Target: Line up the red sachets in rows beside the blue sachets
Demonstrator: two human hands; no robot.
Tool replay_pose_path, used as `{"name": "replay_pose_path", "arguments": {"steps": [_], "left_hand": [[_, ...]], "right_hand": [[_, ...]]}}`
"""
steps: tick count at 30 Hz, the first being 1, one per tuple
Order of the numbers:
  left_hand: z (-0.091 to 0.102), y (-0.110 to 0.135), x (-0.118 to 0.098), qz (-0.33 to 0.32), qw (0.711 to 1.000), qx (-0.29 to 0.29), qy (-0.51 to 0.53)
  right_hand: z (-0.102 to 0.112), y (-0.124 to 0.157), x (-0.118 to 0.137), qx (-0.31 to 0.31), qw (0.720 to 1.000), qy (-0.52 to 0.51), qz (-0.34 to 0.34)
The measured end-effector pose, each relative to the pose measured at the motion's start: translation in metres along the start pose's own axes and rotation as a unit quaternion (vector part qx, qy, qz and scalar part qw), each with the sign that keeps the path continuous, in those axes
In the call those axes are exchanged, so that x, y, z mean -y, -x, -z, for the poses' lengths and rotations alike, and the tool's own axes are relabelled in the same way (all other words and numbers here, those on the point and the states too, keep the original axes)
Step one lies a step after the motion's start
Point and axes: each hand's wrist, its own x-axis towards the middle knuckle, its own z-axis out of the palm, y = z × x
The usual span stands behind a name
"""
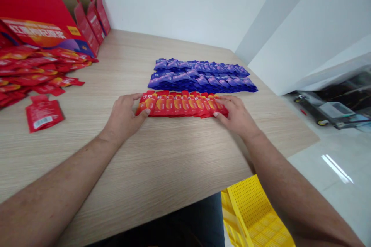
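A row of overlapping red and orange sachets (181,105) lies on the wooden table (162,162). My left hand (124,117) rests at the row's left end, thumb and fingers curled on the first sachet. At the right end my right hand (236,115) presses its fingers onto the last sachets. Just behind the red row lie two rows of purple sachets (199,77), touched by neither hand.
A heap of red sachets (31,71) sits at the far left, with one loose red sachet (43,114) in front. Red cardboard boxes (34,11) stand in the back left corner. A yellow perforated crate (255,216) is below the table's near edge at right.
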Motion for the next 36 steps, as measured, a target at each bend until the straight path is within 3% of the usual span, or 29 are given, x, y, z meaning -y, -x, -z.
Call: {"name": "replay_pose_path", "arguments": {"steps": [3, 7, 18, 26, 30, 36], "left_hand": [[0.000, 0.000, 0.000, 0.019, 1.000, 0.003, 0.004], [0.000, -0.001, -0.001, 0.040, 0.999, 0.021, 0.005], [0.002, -0.003, -0.004, 0.067, 0.998, 0.018, -0.009], [0.005, -0.003, -0.010, 0.083, 0.996, 0.014, -0.009], [0.004, -0.002, -0.009, 0.079, 0.997, 0.007, -0.001], [0.006, -0.003, -0.011, 0.075, 0.997, 0.011, -0.005]], "right_hand": [[0.015, 0.019, -0.030, -0.010, 0.999, 0.004, -0.051], [0.020, 0.037, -0.052, 0.026, 0.997, 0.007, -0.075], [0.012, 0.028, -0.048, 0.095, 0.989, 0.030, -0.114], [0.008, 0.022, -0.033, 0.093, 0.985, 0.059, -0.136], [0.017, 0.029, -0.045, 0.083, 0.990, 0.034, -0.111], [0.026, 0.031, -0.063, 0.155, 0.971, 0.071, -0.166]]}}
